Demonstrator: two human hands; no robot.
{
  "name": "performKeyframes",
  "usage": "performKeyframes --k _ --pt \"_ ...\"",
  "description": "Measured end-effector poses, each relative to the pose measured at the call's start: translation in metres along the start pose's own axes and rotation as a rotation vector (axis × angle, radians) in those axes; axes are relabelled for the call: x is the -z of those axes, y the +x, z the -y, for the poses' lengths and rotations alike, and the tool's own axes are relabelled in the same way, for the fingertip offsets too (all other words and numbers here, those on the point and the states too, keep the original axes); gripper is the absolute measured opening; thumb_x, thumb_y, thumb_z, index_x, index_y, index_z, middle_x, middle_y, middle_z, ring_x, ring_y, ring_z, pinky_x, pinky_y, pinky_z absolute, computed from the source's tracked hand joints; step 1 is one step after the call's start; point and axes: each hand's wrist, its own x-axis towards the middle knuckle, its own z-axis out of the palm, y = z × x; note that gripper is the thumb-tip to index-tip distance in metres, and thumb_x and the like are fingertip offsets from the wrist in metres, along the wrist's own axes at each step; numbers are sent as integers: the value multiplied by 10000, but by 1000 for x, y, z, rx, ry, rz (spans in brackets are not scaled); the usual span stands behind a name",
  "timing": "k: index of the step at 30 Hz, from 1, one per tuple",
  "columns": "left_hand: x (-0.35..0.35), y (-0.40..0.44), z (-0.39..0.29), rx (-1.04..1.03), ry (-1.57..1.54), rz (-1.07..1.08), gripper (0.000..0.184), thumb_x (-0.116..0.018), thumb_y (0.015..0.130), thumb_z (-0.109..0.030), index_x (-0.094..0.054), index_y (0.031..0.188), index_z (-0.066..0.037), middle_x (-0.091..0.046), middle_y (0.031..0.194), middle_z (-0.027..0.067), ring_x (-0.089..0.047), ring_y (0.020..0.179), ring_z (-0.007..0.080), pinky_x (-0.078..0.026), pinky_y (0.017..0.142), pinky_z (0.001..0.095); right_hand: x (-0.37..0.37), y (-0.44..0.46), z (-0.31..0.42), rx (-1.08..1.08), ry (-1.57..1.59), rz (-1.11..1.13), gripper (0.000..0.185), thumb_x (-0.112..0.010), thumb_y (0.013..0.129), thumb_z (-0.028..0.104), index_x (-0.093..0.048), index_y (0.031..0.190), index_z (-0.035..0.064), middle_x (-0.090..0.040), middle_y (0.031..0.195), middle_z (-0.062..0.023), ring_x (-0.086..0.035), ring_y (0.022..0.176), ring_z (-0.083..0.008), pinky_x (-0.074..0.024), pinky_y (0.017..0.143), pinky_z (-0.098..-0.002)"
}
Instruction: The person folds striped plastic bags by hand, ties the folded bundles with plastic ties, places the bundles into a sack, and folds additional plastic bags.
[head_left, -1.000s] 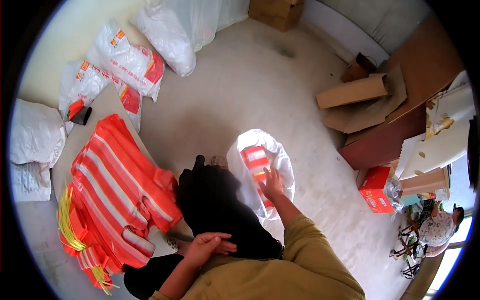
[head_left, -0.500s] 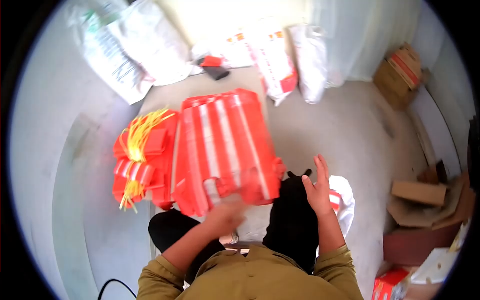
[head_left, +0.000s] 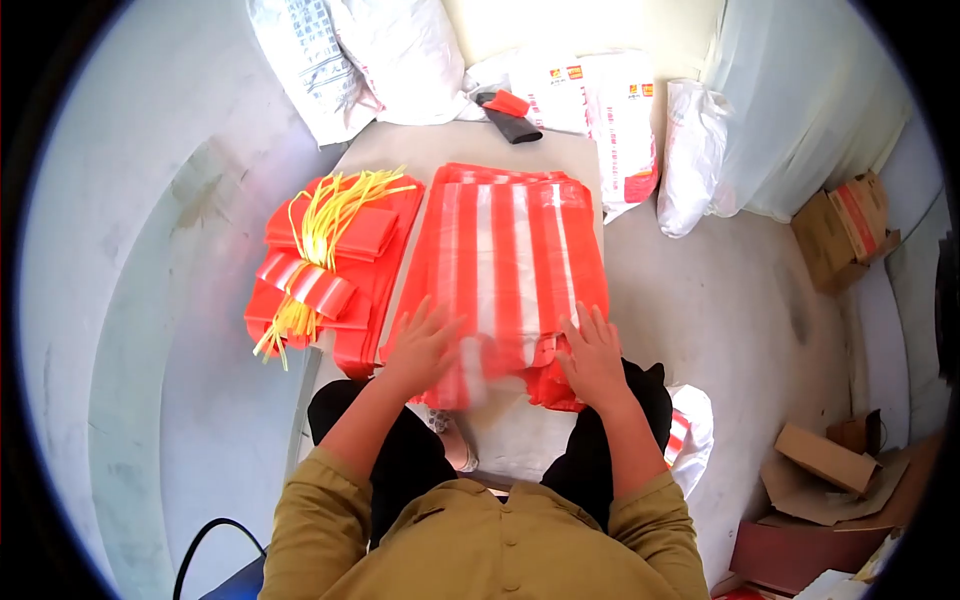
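Note:
A stack of red-and-white striped plastic bags (head_left: 510,240) lies flat in front of me, its near edge ragged with handle-like flaps. On the near left corner of this stack rests my left hand (head_left: 424,347), fingers spread. My right hand (head_left: 592,357) lies on the near right corner, its fingers also stretched out. Neither hand grips anything. A blurred striped flap (head_left: 474,365) sticks out between them. Left of the stack sits a pile of folded red bags (head_left: 390,225), with bundles of yellow ties (head_left: 325,220) across its top.
White printed sacks (head_left: 400,60) lean along the back, with a dark and red item (head_left: 512,118) before them. Another white sack (head_left: 692,155) stands right of these. Cardboard boxes (head_left: 845,225) sit at the far right, with opened cardboard (head_left: 830,470) nearer. A white bag (head_left: 692,440) is beside my right knee.
My right hand has come from the air beside the stack down onto its near right corner. My left hand has opened onto the near left part. The view has shifted.

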Motion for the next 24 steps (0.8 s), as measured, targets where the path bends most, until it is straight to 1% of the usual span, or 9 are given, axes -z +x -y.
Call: performKeyframes --k 1,4,7,10,13,15,18,22,24 --pt "-3 7 -2 8 -3 1 626 -646 983 -308 -482 1555 -115 -379 1657 176 -267 1563 422 -227 1250 593 -5 4 -2 -18 -24 28 589 -644 993 321 -510 1521 99 -347 1662 -178 -267 1553 -412 -237 1240 -596" --pt "-23 24 4 226 -149 -212 671 -665 977 -278 -438 1562 -41 -406 1629 213 -334 1537 407 -287 1241 541 -24 6 -5 -65 -52 112 602 -632 998 347 -497 1534 109 -296 1690 -175 -231 1571 -411 -215 1254 -583" --pt "-40 22 13 488 -573 -385 653 -708 929 -256 -505 1477 35 -515 1529 243 -486 1436 392 -412 1172 472 -29 9 -4 -75 -39 126 617 -629 998 362 -484 1544 115 -259 1710 -161 -208 1581 -409 -207 1258 -583" --pt "-53 20 35 421 -575 -418 605 -756 891 -248 -576 1398 28 -609 1421 218 -586 1328 355 -468 1111 389 -28 10 -2 -81 -27 131 624 -629 996 369 -482 1547 116 -258 1715 -144 -211 1580 -409 -208 1257 -583" --pt "-56 21 40 448 -672 -445 521 -781 870 -250 -641 1289 26 -643 1357 197 -619 1266 332 -492 1074 398 -22 13 1 -82 -18 143 631 -638 992 363 -478 1552 119 -261 1716 -132 -215 1578 -408 -211 1256 -582" --pt "-54 25 38 513 -691 -452 457 -789 864 -251 -666 1213 17 -665 1309 188 -645 1201 317 -506 1033 387 -26 12 0 -74 -31 126 633 -643 991 358 -478 1552 115 -262 1716 -132 -220 1576 -407 -209 1258 -573" --pt "-55 27 40 546 -658 -417 345 -776 878 -227 -682 1108 13 -697 1235 177 -670 1080 298 -519 960 375 -30 11 -2 -59 -44 98 637 -652 984 352 -483 1548 107 -265 1716 -130 -229 1572 -407 -207 1260 -562" --pt "-73 30 52 567 -801 -474 220 -711 938 -174 -675 1042 16 -721 1149 136 -661 953 245 -518 873 361 -33 10 -3 -54 -31 73 640 -664 974 341 -492 1539 96 -270 1715 -127 -235 1568 -406 -207 1263 -549" --pt "-81 30 57 535 -908 -565 178 -672 973 -153 -678 1020 18 -724 1124 106 -646 918 201 -514 845 339 -40 9 -9 -19 -11 23 639 -683 950 353 -513 1518 114 -297 1696 -141 -256 1552 -434 -235 1230 -615"
